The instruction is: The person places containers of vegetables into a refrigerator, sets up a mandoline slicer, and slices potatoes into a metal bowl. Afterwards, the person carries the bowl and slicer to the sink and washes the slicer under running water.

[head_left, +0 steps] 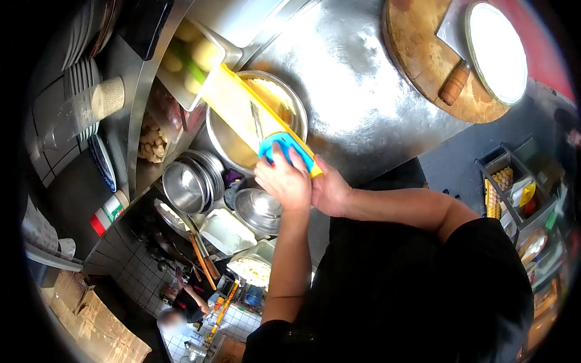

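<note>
My left hand (283,181) presses down with curled fingers on the blue hand guard (279,145) of a yellow mandoline slicer (233,100). Whatever lies under the guard is hidden. My right hand (331,189) grips the near end of the slicer, its thumb along the yellow edge. The slicer slants across a large steel bowl (212,130), its far end close to a white tub. Pale yellow slices (275,97) lie in the bowl beneath it.
Peeled round vegetables (206,54) fill a tub at upper left. Stacked steel bowls (184,184) stand nearby. A round chopping board (417,54) carries a cleaver (455,83) and a white-topped round container (496,51). Another person (190,302) works at lower left.
</note>
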{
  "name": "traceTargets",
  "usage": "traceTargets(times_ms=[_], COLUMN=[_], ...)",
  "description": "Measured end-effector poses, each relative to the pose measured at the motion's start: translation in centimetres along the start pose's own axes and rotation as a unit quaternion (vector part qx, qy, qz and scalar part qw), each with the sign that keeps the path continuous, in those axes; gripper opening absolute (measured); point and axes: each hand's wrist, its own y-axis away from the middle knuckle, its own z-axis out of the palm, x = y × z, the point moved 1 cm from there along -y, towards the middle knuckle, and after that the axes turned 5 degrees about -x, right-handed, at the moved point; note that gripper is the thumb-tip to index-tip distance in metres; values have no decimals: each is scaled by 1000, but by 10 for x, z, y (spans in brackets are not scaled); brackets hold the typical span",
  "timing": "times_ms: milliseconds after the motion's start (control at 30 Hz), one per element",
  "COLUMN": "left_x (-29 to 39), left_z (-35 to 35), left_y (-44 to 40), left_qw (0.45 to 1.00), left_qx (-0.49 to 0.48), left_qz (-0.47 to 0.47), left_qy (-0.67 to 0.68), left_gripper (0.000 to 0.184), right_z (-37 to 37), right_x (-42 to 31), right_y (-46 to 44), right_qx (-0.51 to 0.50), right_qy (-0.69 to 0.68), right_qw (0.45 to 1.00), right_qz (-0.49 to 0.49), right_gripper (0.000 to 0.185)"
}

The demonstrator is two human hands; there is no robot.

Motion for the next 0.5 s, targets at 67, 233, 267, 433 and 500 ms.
traceTargets(times_ms=[67,233,267,433,500], left_x=[-8,-32,-30,4,1], left_z=[8,20,15,-1,0], left_y=[-37,-148,-135,4,-3], left_qw=[1000,998,999,1000,1000], left_qx=[27,68,53,-20,-6], left_qz=[-15,-8,-1,1,10], left_qy=[-7,-12,-9,9,-9], left_gripper=[35,30,31,41,38], right_z=[-2,-9,-6,12,13], right_x=[0,4,1,-5,-6], right_y=[-2,-4,-4,6,7], right_qx=[12,20,21,8,16], right_qy=[-6,-16,-16,3,1], right_qw=[1000,999,999,1000,1000], right_qz=[17,31,27,2,4], right_gripper=[78,81,81,78,77])
